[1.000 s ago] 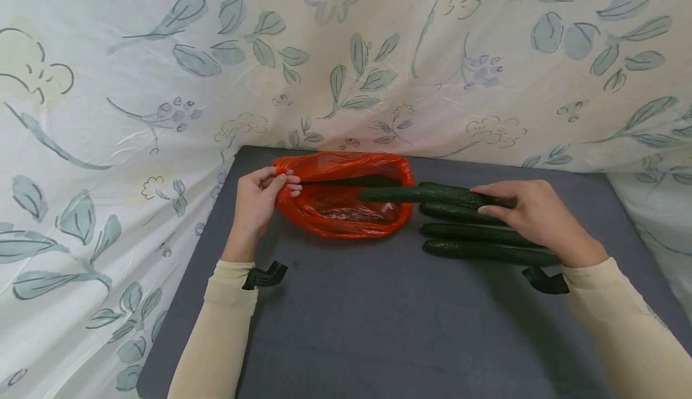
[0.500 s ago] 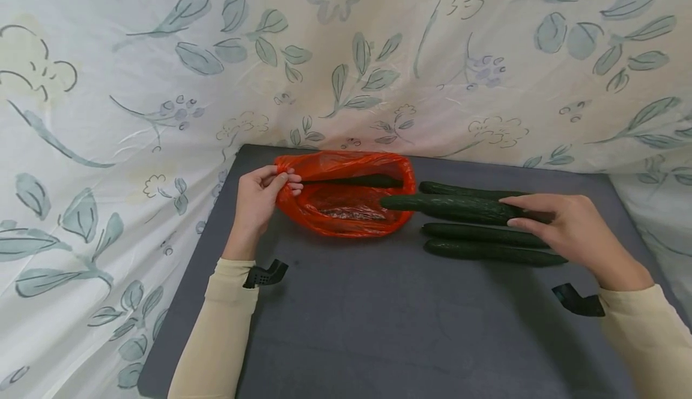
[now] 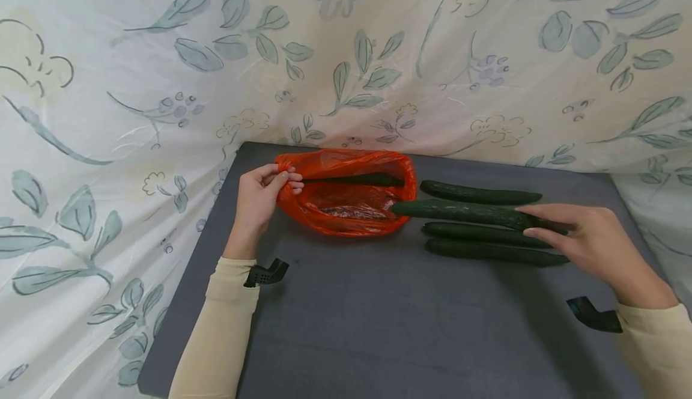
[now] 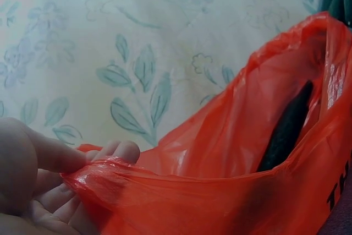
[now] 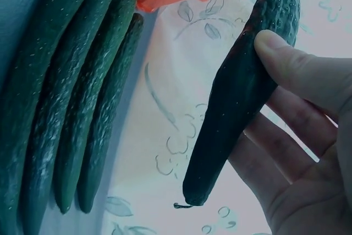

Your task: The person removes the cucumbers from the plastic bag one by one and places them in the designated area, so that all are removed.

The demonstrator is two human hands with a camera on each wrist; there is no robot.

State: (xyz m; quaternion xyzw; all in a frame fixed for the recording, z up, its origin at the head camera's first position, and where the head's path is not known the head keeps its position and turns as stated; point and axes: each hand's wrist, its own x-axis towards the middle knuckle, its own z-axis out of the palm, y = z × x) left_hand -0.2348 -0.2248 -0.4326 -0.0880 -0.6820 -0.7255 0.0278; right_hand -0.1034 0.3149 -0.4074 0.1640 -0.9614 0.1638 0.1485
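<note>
My left hand [image 3: 261,197] pinches the left rim of a red plastic bag [image 3: 346,228], keeping its mouth spread. Inside the bag lies one dark green cucumber [image 4: 286,127], partly covered by the plastic. My right hand [image 3: 600,243] holds another cucumber [image 3: 459,211] near its stem end, between thumb and fingers. This held cucumber is raised above the table, and its far tip overlaps the bag's right rim in the head view; whether they touch I cannot tell. Several more cucumbers [image 5: 71,108] lie side by side under and around it, right of the bag.
A dark grey table [image 3: 389,315] carries everything. Behind it and at both sides hangs a pale floral cloth [image 3: 346,68]. Black devices sit at both wrists, the left one [image 3: 267,273] beside the sleeve cuff.
My right hand has moved right and nearer to me, drawing the held cucumber back from over the bag's mouth to its right rim. The left hand keeps its grip on the bag.
</note>
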